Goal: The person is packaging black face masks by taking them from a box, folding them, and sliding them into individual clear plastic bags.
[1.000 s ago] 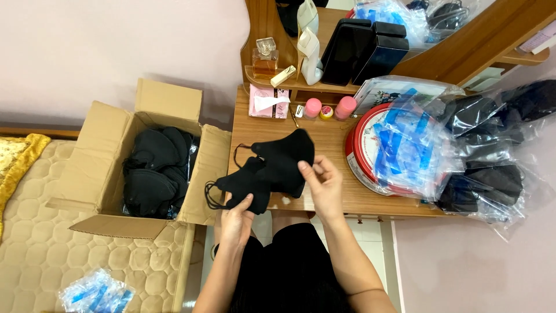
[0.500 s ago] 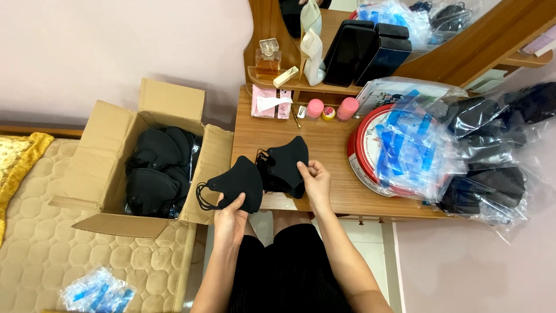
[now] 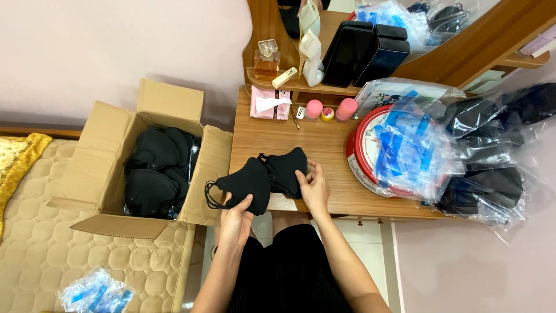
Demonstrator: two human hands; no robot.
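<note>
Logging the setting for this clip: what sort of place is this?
Probably a bedroom at home: a quilted mattress, a wooden dressing table with a perfume bottle, and a cardboard box of black masks.

Black masks (image 3: 263,177), brown cardboard box (image 3: 104,156), red round tin (image 3: 362,153), pink bottles (image 3: 346,109)

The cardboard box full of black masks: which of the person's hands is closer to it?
Left. The left hand holds a black mask right beside the cardboard box. The right hand sits farther away over the wooden table, on another mask.
</note>
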